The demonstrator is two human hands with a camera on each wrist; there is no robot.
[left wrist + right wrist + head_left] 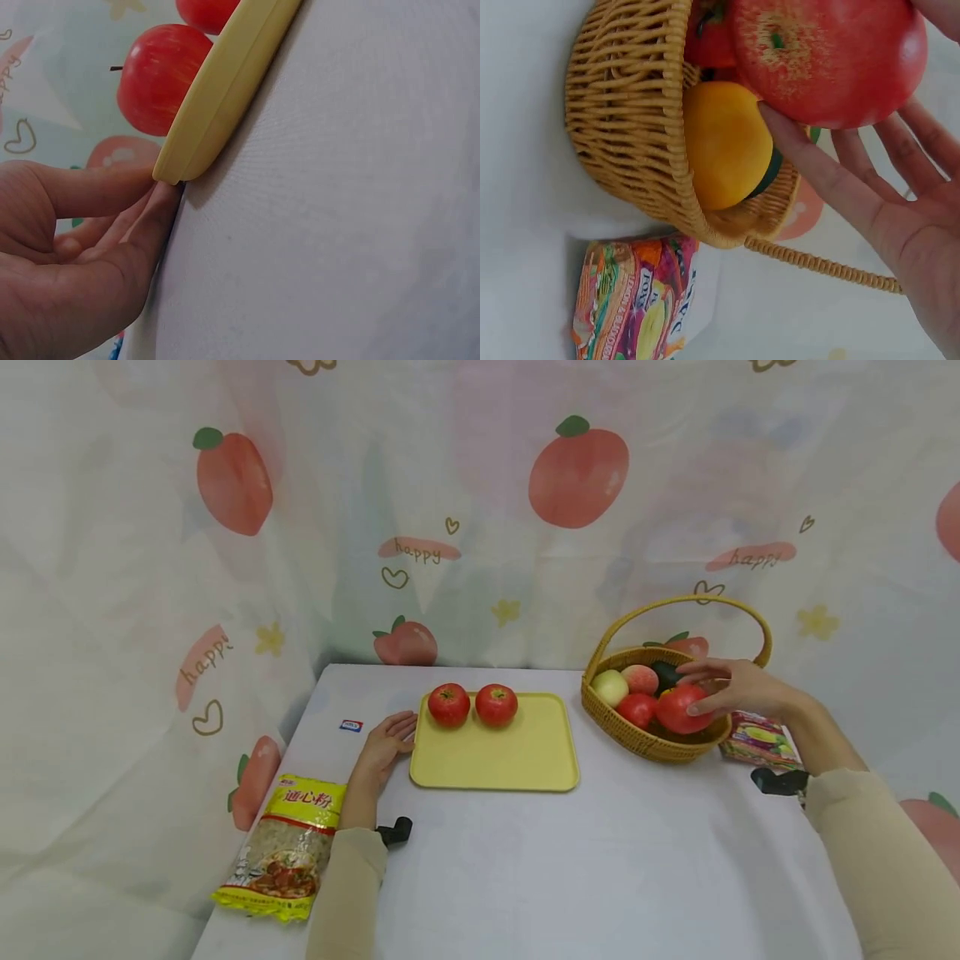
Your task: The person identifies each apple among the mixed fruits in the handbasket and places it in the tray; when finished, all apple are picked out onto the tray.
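Observation:
In the head view my right hand (738,685) holds a large red pomegranate (681,710) at the front of a wicker basket (645,743). The right wrist view shows its speckled tan patch around a green stem spot, with the fingers (825,172) spread along its side. Also in the basket are a pale green fruit (610,688), a peach (640,680), a red fruit (636,711), a yellow fruit (724,146) and something dark. My left hand (384,747) pinches the left edge of a yellow tray (495,768), thumb at the rim. Two red apples (449,705) sit along its back.
A colourful packet (761,742) lies right of the basket, partly behind the right arm. At the left, a yellow pasta bag (288,852) lies beside the left forearm. A small blue-and-red packet (351,725) is near the table's left edge. A patterned curtain hangs behind the table.

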